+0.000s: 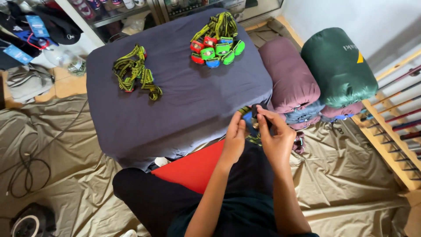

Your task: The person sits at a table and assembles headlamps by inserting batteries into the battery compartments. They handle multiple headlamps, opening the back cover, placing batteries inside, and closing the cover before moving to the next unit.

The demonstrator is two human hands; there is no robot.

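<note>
Two hands, left hand (pixel 234 137) and right hand (pixel 274 136), pinch a small blue plastic headlamp (pixel 248 119) at the grey-cloth table's (pixel 175 105) five o'clock edge. Farther, eleven o'clock: tangled yellow-black straps (pixel 133 72). One o'clock: bundled red, green, blue headlamps (pixel 215 46).

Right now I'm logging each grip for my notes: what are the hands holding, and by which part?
Both the left hand and the right hand hold a small blue headlamp by the sides of its body; its strap hangs below.
</note>
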